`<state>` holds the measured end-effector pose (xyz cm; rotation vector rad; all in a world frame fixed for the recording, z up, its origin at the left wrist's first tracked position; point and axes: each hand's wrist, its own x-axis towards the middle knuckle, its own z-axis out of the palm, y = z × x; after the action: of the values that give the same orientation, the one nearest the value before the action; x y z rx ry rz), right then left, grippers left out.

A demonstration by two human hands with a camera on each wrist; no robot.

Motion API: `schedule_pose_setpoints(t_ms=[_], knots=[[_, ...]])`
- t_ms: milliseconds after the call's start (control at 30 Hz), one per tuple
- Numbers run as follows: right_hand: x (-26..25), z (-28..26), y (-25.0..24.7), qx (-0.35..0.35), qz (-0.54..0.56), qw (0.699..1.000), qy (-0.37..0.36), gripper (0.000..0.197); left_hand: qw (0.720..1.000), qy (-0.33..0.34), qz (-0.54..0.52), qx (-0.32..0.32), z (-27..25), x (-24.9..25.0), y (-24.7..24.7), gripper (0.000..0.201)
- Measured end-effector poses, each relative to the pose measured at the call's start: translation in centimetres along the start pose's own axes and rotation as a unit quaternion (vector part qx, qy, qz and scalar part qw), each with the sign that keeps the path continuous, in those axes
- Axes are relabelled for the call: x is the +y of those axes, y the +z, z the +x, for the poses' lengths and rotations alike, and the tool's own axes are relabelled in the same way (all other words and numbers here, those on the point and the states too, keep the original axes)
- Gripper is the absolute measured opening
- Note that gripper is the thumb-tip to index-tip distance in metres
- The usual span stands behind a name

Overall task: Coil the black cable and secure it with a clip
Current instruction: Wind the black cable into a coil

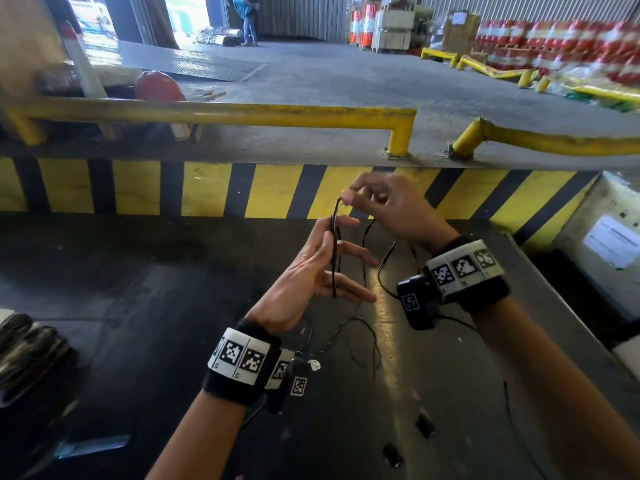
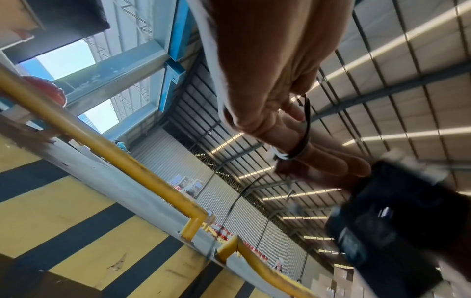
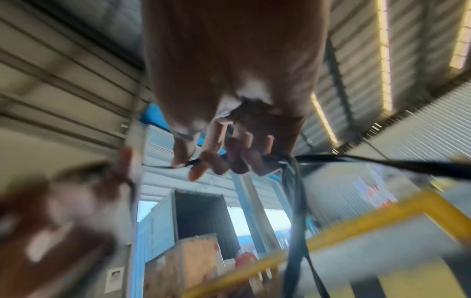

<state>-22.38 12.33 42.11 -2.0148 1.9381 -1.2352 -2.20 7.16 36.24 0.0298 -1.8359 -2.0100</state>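
Note:
The thin black cable is looped around the straight, spread fingers of my left hand, which is held palm-right above the table. In the left wrist view the cable crosses those fingers. My right hand pinches the cable's upper bend between thumb and forefinger just above the left hand. The blurred right wrist view shows that pinch. More slack cable hangs down and trails in loops on the table. Two small black pieces, possibly clips, lie on the table near me.
The dark metal table ends at a yellow-and-black striped kerb with a yellow rail above it. A black stack sits at the left edge and a pale box at the right. A person stands far off.

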Motion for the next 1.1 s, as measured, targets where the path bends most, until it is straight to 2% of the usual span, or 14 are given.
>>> schedule_pose_setpoints(t_ms=[100, 167, 233, 300, 367, 433, 533, 600, 700, 767, 833, 900, 1033, 1100], knots=[[2.8, -2.1, 4.2, -0.08, 0.18, 0.978, 0.07, 0.034, 0.999, 0.03, -0.023, 0.019, 0.3, 0.9, -0.4, 0.041], [3.9, -4.2, 7.8, -0.095, 0.297, 0.942, 0.123, 0.042, 0.997, 0.068, -0.027, 0.038, 0.8, 1.7, -1.3, 0.036], [3.8, -6.5, 10.6, -0.118, 0.395, 0.896, 0.167, 0.04, 0.992, 0.1, -0.017, 0.075, 1.4, 2.5, -2.8, 0.034], [2.9, -8.5, 12.0, -0.148, 0.447, 0.867, 0.163, 0.04, 0.985, 0.112, 0.022, 0.129, 2.3, 2.8, -4.6, 0.035], [1.7, -9.7, 12.0, -0.162, 0.464, 0.86, 0.137, 0.036, 0.977, 0.107, 0.062, 0.176, 3.1, 2.6, -6.3, 0.037], [0.1, -9.8, 10.7, -0.17, 0.46, 0.863, 0.127, 0.035, 0.97, 0.1, 0.08, 0.208, 3.5, 1.8, -7.1, 0.037], [-1.9, -8.6, 7.6, -0.211, 0.396, 0.886, 0.114, 0.04, 0.954, 0.073, 0.165, 0.239, 3.9, -0.2, -6.9, 0.033], [-3.2, -7.7, 5.3, -0.241, 0.35, 0.897, 0.121, 0.045, 0.938, 0.045, 0.25, 0.236, 3.9, -1.7, -6.5, 0.029], [-4.6, -6.6, 1.5, -0.253, 0.284, 0.909, 0.17, 0.065, 0.9, -0.017, 0.384, 0.205, 2.7, -3.0, -6.3, 0.027], [-5.3, -6.0, -1.5, -0.215, 0.272, 0.923, 0.165, 0.066, 0.915, -0.053, 0.359, 0.173, 1.2, -3.8, -6.1, 0.028], [-5.9, -5.2, -4.4, -0.169, 0.238, 0.948, 0.124, 0.053, 0.949, -0.066, 0.279, 0.129, -0.2, -4.3, -5.4, 0.03], [-5.8, -3.9, -6.0, -0.138, 0.158, 0.975, 0.079, 0.039, 0.972, -0.071, 0.208, 0.08, -1.3, -4.5, -4.2, 0.035], [-3.3, 0.3, -5.4, -0.085, 0.087, 0.991, 0.054, 0.033, 0.99, -0.07, 0.122, 0.007, -2.5, -3.6, -1.0, 0.036], [-0.7, 2.2, -3.4, -0.051, 0.058, 0.996, 0.052, 0.031, 0.994, -0.056, 0.097, 0.0, -2.7, -2.7, 0.2, 0.037]])
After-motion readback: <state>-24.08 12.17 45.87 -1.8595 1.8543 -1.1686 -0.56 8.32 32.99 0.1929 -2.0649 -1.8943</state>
